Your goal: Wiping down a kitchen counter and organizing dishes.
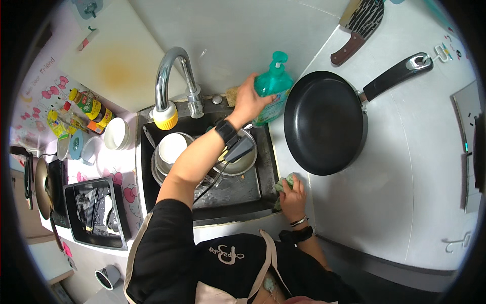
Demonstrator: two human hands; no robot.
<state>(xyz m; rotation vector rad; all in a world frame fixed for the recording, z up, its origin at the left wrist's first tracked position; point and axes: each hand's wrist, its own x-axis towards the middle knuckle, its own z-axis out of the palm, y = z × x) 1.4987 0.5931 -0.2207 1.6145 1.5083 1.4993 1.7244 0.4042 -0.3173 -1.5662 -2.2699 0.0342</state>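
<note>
My left hand (248,100) reaches over the sink and is wrapped around a green pump bottle of liquid soap (271,89), which stands upright at the sink's back right corner. At the sink's right rim, my right hand (293,199) holds a crumpled light green cloth (284,185) against the edge. Below my left forearm, the dark sink (235,192) contains a white bowl (172,148) on stacked metal dishes and a round metal pan (248,163). My left arm and a wrist-worn device with a cable partly cover these dishes.
A black frying pan (326,123) hangs on the right wall, below a cleaver (357,34). The chrome faucet (163,76) arches over the sink's back left. Left stand white bowls (116,133), sauce bottles (91,108) and a black utensil tray (123,228). A cutting board (125,53) leans behind.
</note>
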